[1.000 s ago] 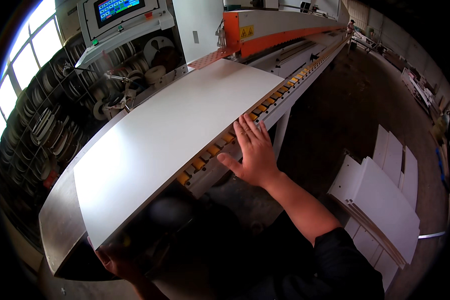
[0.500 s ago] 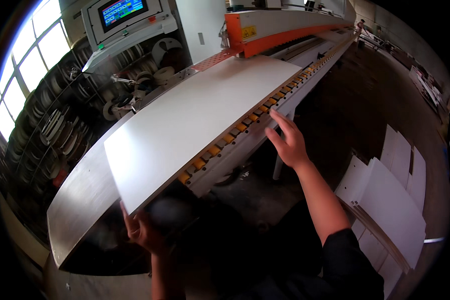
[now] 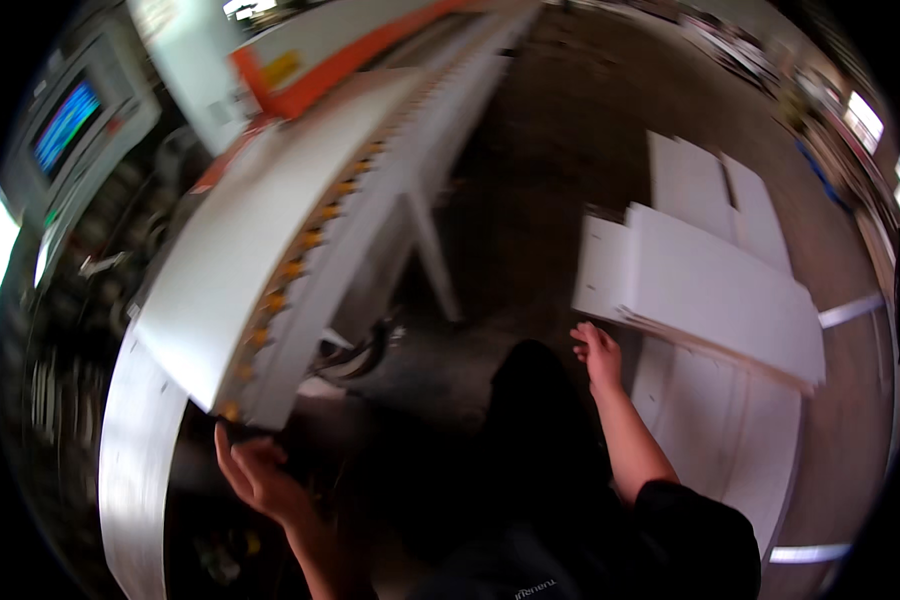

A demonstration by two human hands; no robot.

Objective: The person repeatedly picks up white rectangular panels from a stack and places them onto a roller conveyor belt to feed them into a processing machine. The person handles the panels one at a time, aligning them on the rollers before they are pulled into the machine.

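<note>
A white panel [image 3: 260, 200] lies flat on the long machine, its outer edge along a row of yellow rollers [image 3: 292, 270]. Just off the panel's near corner is my left hand [image 3: 260, 478], its fingers apart and holding nothing; blur hides whether a fingertip still touches. My right hand [image 3: 600, 358] is at the near left side of a stack of white panels [image 3: 715, 285], empty, with loosely bent fingers apart.
An orange and white machine beam [image 3: 320, 60] spans the panel's far end. A control screen [image 3: 67, 125] stands at far left. The metal side table [image 3: 135, 450] curves below the panel. A machine leg [image 3: 432, 255] slants to the dark floor.
The view has swung right. The panel has slid farther along the rollers, away from me. My left hand has come off its end; my right hand has moved from the rollers to the stack.
</note>
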